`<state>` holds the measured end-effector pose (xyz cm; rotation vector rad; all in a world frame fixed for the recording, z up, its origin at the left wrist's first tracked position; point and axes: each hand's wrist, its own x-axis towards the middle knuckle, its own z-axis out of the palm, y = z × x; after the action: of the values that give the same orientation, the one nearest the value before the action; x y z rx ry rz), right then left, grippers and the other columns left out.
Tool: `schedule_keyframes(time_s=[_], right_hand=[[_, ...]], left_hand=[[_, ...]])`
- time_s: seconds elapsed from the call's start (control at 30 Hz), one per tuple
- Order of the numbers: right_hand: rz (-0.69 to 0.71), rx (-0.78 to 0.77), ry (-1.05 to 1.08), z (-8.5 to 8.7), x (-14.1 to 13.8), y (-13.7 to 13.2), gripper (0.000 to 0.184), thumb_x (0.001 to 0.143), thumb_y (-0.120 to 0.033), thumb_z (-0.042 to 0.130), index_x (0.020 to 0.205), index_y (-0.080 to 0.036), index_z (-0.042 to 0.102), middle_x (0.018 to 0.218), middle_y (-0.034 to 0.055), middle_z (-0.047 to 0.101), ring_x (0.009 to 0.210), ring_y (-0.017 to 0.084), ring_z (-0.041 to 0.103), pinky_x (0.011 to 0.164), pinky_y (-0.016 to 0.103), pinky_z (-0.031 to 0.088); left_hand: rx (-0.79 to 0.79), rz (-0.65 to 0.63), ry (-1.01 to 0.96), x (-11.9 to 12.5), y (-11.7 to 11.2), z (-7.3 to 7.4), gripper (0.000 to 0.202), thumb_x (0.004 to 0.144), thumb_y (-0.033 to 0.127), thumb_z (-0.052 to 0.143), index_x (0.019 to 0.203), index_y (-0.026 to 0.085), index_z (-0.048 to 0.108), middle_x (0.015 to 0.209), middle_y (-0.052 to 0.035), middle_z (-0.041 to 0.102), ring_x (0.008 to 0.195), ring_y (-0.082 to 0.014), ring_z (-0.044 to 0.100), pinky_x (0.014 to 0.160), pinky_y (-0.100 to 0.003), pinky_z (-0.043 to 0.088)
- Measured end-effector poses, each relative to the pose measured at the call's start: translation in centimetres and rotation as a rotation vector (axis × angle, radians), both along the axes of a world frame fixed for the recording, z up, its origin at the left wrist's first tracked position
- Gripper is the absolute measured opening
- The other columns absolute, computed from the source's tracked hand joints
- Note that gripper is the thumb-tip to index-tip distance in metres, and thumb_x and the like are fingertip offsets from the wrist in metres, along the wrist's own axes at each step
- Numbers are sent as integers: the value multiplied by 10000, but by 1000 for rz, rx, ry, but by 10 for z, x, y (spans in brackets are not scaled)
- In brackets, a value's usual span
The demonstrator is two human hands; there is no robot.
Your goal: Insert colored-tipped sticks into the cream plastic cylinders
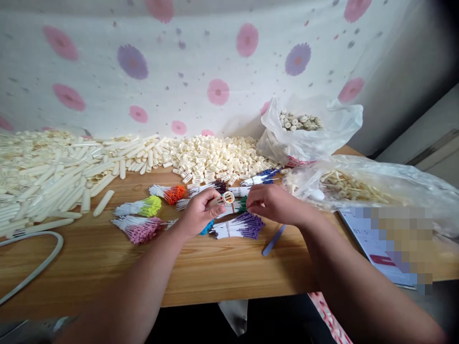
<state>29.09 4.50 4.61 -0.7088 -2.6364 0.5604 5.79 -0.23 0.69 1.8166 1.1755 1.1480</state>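
My left hand [199, 211] is closed around a cream plastic tube [228, 198], whose round open end faces me and shows small coloured bits inside. To its right, my right hand [273, 203] has its fingers curled together in a pinch. A speck of green shows at those fingertips, too small to name. Right beneath the hands lies a bundle of green-tipped white sticks [241, 204], partly covered. Close by are a purple-tipped bundle [238, 226], a pink-tipped one [138, 228], a yellow-green one [139, 207] and an orange one [168, 193].
Cream tubes [71, 177] heap up on the left, and short slotted pieces [215, 157] pile at the back. Plastic bags [304, 143] with parts stand at the right, beside a calendar-like sheet [376, 248]. A blue-grey tool [273, 240] and white cable [43, 270] lie on the wooden table [215, 282].
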Motion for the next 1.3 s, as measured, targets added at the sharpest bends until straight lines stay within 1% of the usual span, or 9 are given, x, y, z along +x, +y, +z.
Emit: schedule_keyframes(time_s=[0.17, 0.3, 0.57, 0.77, 0.83, 0.93, 1.0, 1.1, 1.3], right_hand=[[-13, 110, -153, -17, 2, -23, 87, 801, -132, 604, 796, -175, 679, 844, 41, 635, 793, 157, 566, 699, 261, 423], [-105, 271, -303, -26, -6, -33, 83, 811, -169, 591, 772, -173, 664, 834, 55, 629, 793, 185, 561, 685, 286, 416], [-178, 403, -365, -32, -14, -42, 140, 865, -177, 521, 767, -169, 622, 838, 62, 632, 732, 184, 545, 624, 296, 387], [-348, 402, -286, -11, 25, -27, 165, 911, -155, 460, 808, -169, 588, 835, 53, 605, 726, 159, 532, 601, 262, 344], [-364, 343, -234, 2, 32, -21, 150, 914, -161, 468, 824, -174, 588, 820, 34, 597, 703, 141, 526, 594, 246, 338], [-144, 258, -147, 14, 19, -16, 158, 914, -161, 477, 828, -172, 609, 825, 23, 588, 709, 121, 521, 631, 229, 367], [9, 231, -76, 16, -2, -15, 164, 913, -163, 483, 844, -169, 632, 840, 31, 584, 732, 121, 524, 660, 228, 391], [143, 199, 54, 9, -33, -10, 152, 908, -166, 503, 871, -171, 650, 834, 38, 589, 762, 128, 539, 696, 238, 423], [4, 24, 537, -18, -39, 7, 191, 827, -207, 632, 1009, -152, 606, 946, 72, 627, 816, 141, 587, 705, 272, 491]], left_hand=[[-260, -394, -308, 8, -10, 6, 494, 670, 659, 642, 670, 193, 481, 610, 16, 452, 552, -130, 430, 534, -280, 353], [-320, -586, -168, 8, -11, 9, 451, 715, 618, 631, 659, 179, 544, 639, -15, 511, 594, -144, 463, 567, -292, 370], [-359, -688, 68, 9, -10, 11, 487, 717, 654, 593, 667, 171, 555, 657, -4, 510, 613, -133, 430, 571, -266, 341], [-360, -693, 99, 5, -14, 15, 432, 706, 591, 655, 694, 166, 584, 657, 1, 515, 599, -122, 433, 546, -249, 343], [-303, -637, 13, 1, -16, 19, 418, 698, 571, 675, 659, 164, 589, 639, -10, 531, 586, -126, 454, 535, -254, 357], [-218, -321, -186, -2, -15, 22, 388, 729, 544, 655, 654, 169, 593, 560, 14, 500, 494, -105, 424, 473, -239, 330], [-202, -122, -157, -1, -13, 21, 299, 734, 467, 674, 711, 171, 636, 585, 12, 551, 510, -112, 470, 490, -237, 363], [-212, -30, 20, 4, -9, 17, 205, 713, 346, 685, 628, 164, 643, 609, -2, 618, 583, -143, 548, 568, -261, 424], [-148, 133, -6, 3, -8, 13, 226, 749, 302, 607, 568, 168, 579, 493, 34, 535, 493, -114, 479, 494, -233, 376]])
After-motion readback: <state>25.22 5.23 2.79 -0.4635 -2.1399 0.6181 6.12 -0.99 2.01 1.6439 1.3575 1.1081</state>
